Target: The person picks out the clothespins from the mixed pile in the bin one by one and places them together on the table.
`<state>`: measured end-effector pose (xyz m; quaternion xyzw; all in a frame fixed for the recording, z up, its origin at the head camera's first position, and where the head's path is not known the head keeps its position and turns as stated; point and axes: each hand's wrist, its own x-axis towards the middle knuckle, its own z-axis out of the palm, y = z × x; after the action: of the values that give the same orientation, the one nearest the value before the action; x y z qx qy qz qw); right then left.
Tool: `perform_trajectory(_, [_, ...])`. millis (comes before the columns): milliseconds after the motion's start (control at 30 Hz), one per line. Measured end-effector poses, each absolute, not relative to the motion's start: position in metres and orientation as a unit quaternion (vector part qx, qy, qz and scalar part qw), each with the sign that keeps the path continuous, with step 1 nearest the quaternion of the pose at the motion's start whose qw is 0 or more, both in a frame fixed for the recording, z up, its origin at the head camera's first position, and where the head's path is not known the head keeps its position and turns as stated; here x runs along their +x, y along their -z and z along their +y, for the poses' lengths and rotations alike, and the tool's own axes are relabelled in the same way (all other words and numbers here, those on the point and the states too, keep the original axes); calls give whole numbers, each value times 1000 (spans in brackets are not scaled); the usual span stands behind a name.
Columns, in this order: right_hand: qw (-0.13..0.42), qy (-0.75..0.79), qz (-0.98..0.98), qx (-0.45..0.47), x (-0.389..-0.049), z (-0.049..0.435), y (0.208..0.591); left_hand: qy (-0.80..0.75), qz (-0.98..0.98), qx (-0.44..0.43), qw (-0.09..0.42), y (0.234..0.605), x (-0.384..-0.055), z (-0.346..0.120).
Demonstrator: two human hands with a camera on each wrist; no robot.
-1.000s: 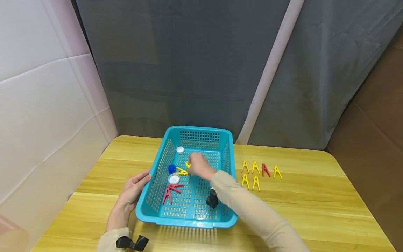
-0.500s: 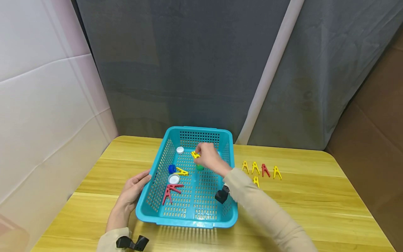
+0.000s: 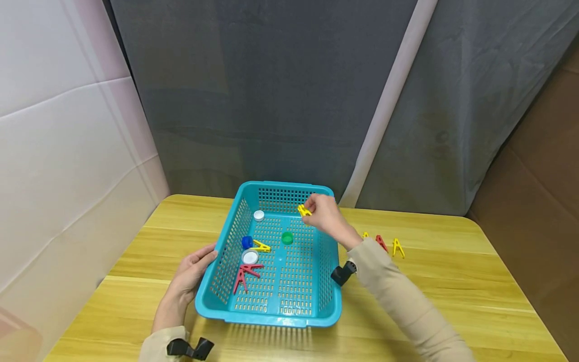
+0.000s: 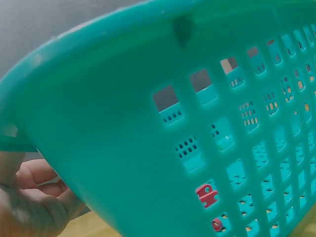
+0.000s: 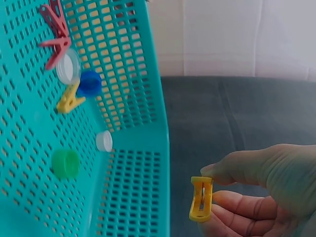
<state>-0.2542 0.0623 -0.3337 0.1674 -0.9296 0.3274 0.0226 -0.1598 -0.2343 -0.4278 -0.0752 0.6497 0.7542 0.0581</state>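
Observation:
In the head view my right hand (image 3: 326,216) pinches a yellow clothespin (image 3: 304,210) above the basket's back right corner. The right wrist view shows this clothespin (image 5: 201,198) between thumb and fingers. My left hand (image 3: 193,274) grips the left rim of the turquoise plastic basket (image 3: 267,318). Inside lie two red clothespins (image 3: 241,279), a yellow clothespin (image 3: 262,246), a blue cap (image 3: 247,243), a green cap (image 3: 287,238), a small white cap (image 3: 259,215) and a round white lid (image 3: 250,257).
On the wooden table (image 3: 448,296), right of the basket, lie a red clothespin (image 3: 381,243) and a yellow one (image 3: 398,248). Another yellow clothespin (image 3: 365,235) there is mostly hidden by my right sleeve (image 3: 398,291). A dark grey cloth (image 3: 253,110) hangs behind the table.
My right hand has moved up and right with the yellow clothespin, from low in the basket to its back right corner. The green cap has come into sight. My left hand has stayed put.

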Motion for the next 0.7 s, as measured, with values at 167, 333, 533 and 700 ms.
perform_trajectory(167, [35, -314, -936, 157, -252, 82, 328, -751, 653, -82, 57, 427, -160, -234])
perform_trajectory(333, [48, -306, -940, 143, -249, 101, 325, -751, 652, -85, 60, 428, -160, -234])
perform_trajectory(533, [57, -314, -938, 134, -245, 127, 328, -750, 653, -84, 64, 428, -160, -235])
perform_trajectory(700, [64, -322, -935, 131, -243, 150, 334, -750, 654, -80, 62, 428, -160, -234])
